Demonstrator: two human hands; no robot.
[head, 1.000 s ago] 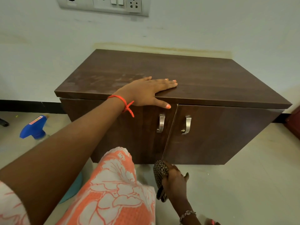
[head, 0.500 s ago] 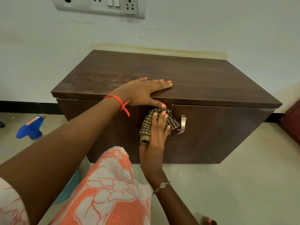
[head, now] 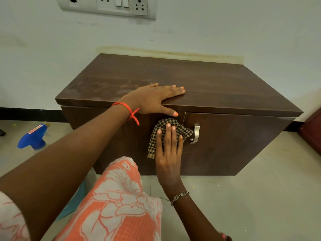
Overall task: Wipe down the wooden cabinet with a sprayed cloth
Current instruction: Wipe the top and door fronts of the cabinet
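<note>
A low dark-brown wooden cabinet stands against the wall, with two front doors and a metal handle showing. My left hand lies flat on the front edge of its top, fingers spread, thumb over the edge. My right hand presses a brown checked cloth flat against the left door, just left of the door gap. The cloth covers the left door's handle. Pale smears mark the left part of the top.
A blue spray bottle stands on the tiled floor to the left of the cabinet. A switch and socket panel is on the wall above. My knee in orange-and-white fabric is close in front of the cabinet. Dark furniture sits at the right edge.
My right hand rose from the floor with the cloth and pressed it onto the cabinet's front, where it stays. My left hand has stayed on the top.
</note>
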